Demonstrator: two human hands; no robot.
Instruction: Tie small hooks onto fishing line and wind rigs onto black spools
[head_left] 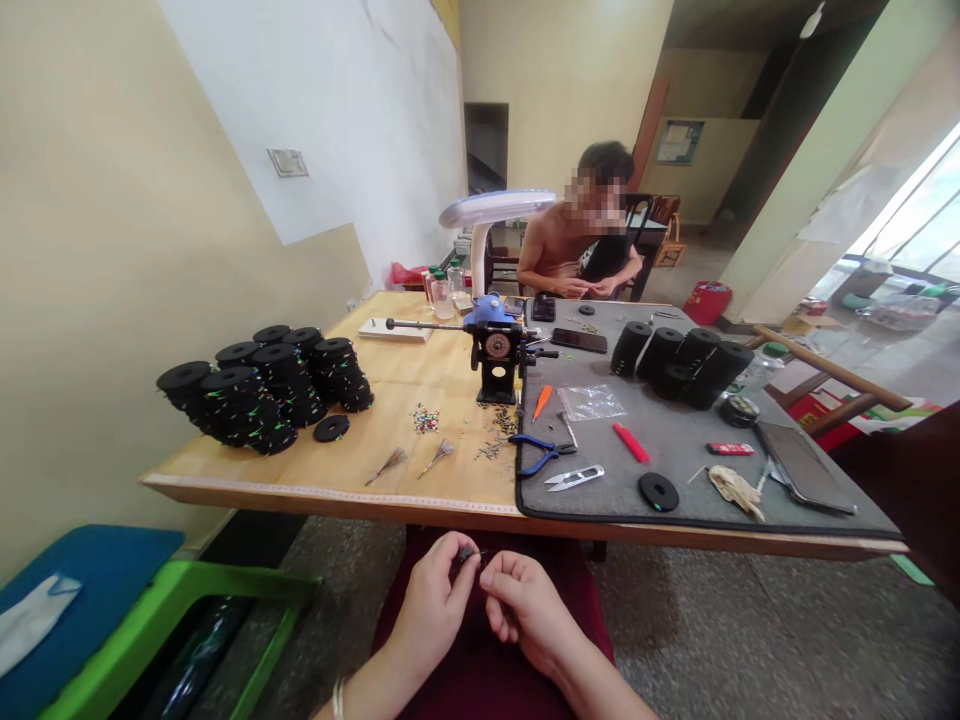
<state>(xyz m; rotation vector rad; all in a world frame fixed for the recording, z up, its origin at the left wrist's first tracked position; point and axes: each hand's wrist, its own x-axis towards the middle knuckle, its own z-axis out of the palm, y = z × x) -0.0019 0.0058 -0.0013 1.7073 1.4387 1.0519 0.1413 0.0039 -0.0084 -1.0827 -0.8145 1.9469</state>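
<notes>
Left hand (pixel 442 578) has a small dark piece (pixel 466 553) pinched between thumb and fingers, just off the table's (pixel 390 370) near edge. Right hand (pixel 519 603) is right beside it, fingers curled, thumb up against the index finger — can't tell if it's gripping anything.

My guess is the piece weighs next to nothing and drops easily, so I'd pinch it by the thicker body and go easy on anything thin sticking out. Stiff or soft? Too small to say.

Containers, working outward: there's a clear plastic bag (pixel 592 403) lying flat on the grey mat (pixel 600 490), can't make out anything inside. Right side has a round tin (pixel 739 411), contents hidden, next to a clear bottle (pixel 763 368) with a green cap. More bottles (pixel 442 300) stand behind the winder (pixel 496 350) — pale stuff in one, maybe liquid. Red bin (pixel 707 302) on the floor, can't see into it.
</notes>
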